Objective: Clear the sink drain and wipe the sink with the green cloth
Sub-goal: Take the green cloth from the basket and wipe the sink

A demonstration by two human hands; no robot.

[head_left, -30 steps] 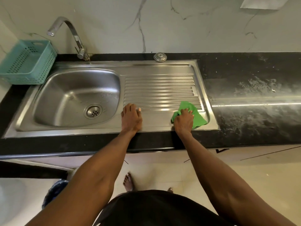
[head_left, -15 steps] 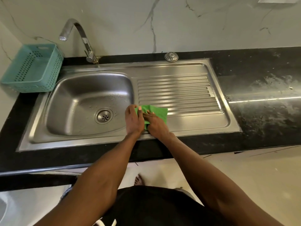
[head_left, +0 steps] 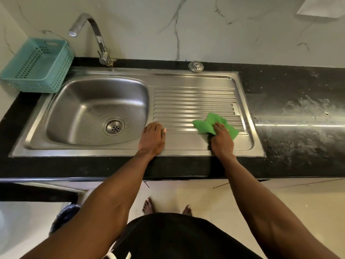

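A black stone surface [head_left: 291,131] under a marbled wall carries the steel sink [head_left: 130,152]. The drain [head_left: 113,126] looks clear, its strainer cap [head_left: 195,66] parked behind the rim. The right hand [head_left: 222,140] bunches the green cloth [head_left: 207,124] on the ribbed drainboard, fingers curled around it; the left hand [head_left: 152,138] rests flat, fingers straight. The droplet-specked basin probably remains unwiped.

Open basin [head_left: 89,109] under tap [head_left: 97,36]; basket [head_left: 37,66] left, strainer cap [head_left: 195,66] behind drainboard [head_left: 186,98].
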